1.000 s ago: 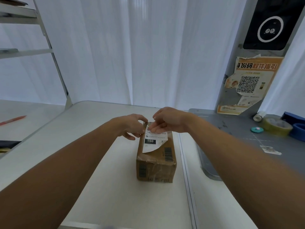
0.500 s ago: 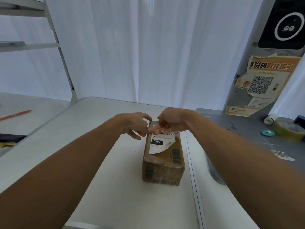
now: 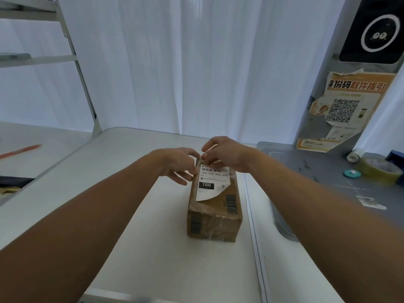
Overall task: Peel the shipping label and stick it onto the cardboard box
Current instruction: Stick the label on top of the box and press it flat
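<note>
The left hand [image 3: 177,164] pinches the shipping label [image 3: 213,182] at the far left corner of the cardboard box [image 3: 215,209]; the right hand [image 3: 225,153] pinches its far edge. The label runs along the box's long axis toward the person, near end curling unstuck.

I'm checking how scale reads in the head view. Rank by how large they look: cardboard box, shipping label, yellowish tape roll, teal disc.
1. cardboard box
2. shipping label
3. yellowish tape roll, close to the label in apparent size and farther from the camera, so this order is unsure
4. teal disc
</note>
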